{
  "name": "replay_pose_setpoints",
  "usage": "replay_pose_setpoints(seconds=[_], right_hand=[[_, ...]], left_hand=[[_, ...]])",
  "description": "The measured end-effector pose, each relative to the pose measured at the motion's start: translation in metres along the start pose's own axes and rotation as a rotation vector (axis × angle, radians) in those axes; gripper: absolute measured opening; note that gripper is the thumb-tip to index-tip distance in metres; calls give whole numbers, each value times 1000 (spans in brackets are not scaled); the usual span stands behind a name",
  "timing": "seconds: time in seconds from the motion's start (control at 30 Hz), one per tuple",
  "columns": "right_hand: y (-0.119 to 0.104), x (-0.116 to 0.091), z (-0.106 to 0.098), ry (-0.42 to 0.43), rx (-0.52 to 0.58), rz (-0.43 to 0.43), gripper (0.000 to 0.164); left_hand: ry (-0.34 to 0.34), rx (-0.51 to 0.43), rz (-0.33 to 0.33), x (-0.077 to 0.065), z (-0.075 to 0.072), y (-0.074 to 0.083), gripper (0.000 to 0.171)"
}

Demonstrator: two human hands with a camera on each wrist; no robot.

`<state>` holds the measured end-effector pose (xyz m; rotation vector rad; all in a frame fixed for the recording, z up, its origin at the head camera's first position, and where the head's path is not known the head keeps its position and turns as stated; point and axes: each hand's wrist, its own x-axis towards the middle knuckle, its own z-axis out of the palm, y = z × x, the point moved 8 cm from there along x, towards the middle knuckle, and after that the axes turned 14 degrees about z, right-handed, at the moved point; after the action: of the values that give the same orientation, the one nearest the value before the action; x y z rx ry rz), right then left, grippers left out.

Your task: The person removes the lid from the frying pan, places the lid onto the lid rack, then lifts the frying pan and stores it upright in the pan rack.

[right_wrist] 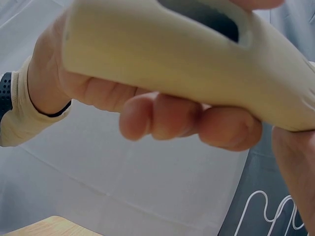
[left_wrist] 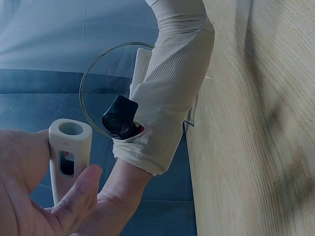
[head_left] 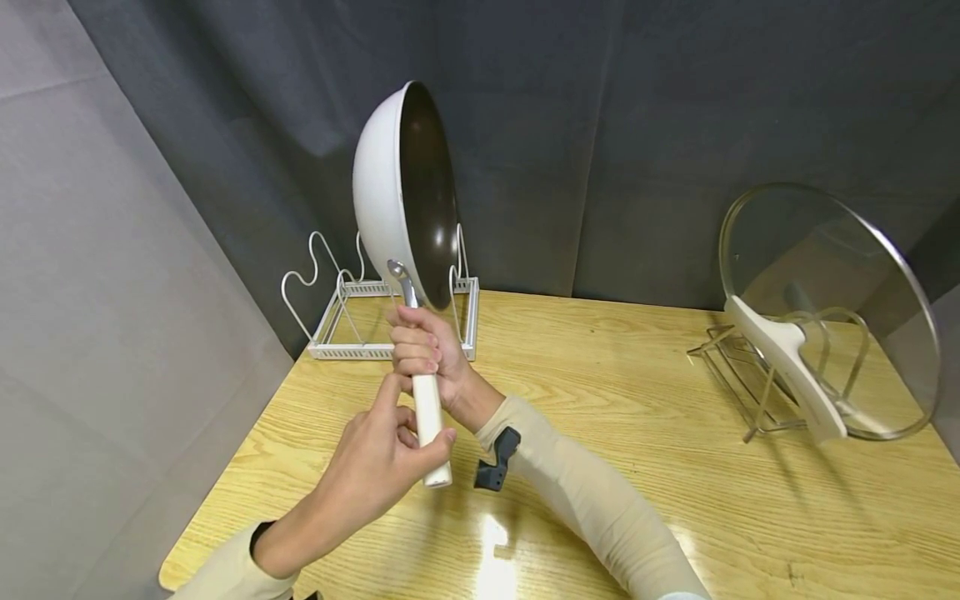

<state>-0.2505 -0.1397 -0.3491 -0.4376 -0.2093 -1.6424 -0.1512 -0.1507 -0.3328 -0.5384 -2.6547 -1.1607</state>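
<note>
A white wok [head_left: 377,179] with a dark inside is held up on edge, its opening facing right and its handle [head_left: 427,408] pointing down toward me. My right hand [head_left: 427,350] grips the upper handle, fingers wrapped round it near the metal joint. Lower down, my left hand [head_left: 382,450] holds the handle between thumb and fingers, close to its end. In the left wrist view the hollow end of the handle [left_wrist: 70,130] shows beside the left thumb. The right wrist view shows curled left fingertips [right_wrist: 177,118] under the handle [right_wrist: 147,49].
Behind the wok, a white wire rack [head_left: 352,352] stands at the table's back left. At the right, a glass lid [head_left: 825,242] with a white handle leans in a metal stand [head_left: 757,408]. Dark curtain [head_left: 525,150] hangs behind the wooden table [head_left: 600,375].
</note>
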Motion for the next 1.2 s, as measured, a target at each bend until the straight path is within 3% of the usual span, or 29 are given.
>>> replay_pose_setpoints(seconds=[1.2], right_hand=[[0,-12,-12,-45,25,36,33]], left_hand=[[39,29,-4,-2,17,-8,46]])
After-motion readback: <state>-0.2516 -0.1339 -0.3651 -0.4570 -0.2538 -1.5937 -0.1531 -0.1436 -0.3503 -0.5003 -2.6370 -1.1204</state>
